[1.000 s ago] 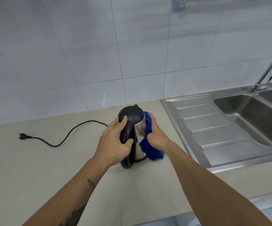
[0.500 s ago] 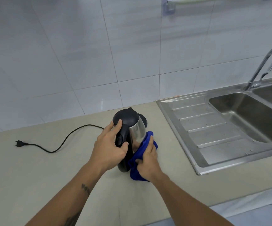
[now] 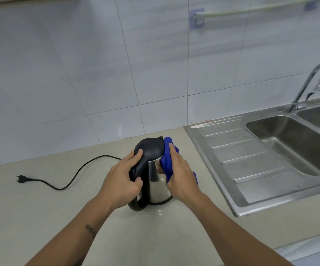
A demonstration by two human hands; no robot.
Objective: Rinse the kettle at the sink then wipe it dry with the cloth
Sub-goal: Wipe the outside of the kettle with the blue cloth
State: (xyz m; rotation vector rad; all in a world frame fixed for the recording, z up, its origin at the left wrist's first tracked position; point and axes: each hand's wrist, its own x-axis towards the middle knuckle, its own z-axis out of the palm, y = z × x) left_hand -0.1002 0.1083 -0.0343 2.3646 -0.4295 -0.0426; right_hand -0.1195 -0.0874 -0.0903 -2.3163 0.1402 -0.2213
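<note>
Stainless-steel kettle with black lid (image 3: 156,181), standing upright on counter: left hand (image 3: 121,181) is gripping handle as brace, right hand (image 3: 182,176) is pressing bunched blue cloth (image 3: 166,160) flat-fingered against wall, drying.

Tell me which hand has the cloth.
The right hand: it presses the blue cloth against the kettle body. The left hand grips only the black handle.

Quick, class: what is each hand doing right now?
Left hand: closed around the kettle handle.
Right hand: holding the blue cloth against the kettle's side.
</note>
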